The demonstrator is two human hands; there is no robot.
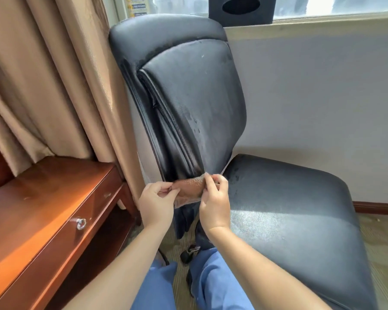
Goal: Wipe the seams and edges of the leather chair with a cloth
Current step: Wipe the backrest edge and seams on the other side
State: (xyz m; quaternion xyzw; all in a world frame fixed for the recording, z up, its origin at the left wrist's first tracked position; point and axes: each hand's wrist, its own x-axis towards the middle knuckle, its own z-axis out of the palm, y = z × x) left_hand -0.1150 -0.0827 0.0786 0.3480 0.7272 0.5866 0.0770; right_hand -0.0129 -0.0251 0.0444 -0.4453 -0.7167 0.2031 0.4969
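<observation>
A black leather chair (188, 97) stands in front of me, its backrest upright and its seat (289, 209) stretching to the right. A small brown cloth (189, 189) is held stretched at the bottom of the backrest's left side seam. My left hand (156, 201) pinches the cloth's left end between thumb and fingers. My right hand (214, 200) pinches its right end, close to the gap between backrest and seat. The lower part of the cloth hangs down between the hands.
A reddish wooden desk (43, 209) with a drawer and a ring pull (81, 223) stands at the left. Beige curtains (43, 74) hang behind it. A grey wall and a window sill with a black box (241, 10) lie behind the chair. Carpet covers the floor.
</observation>
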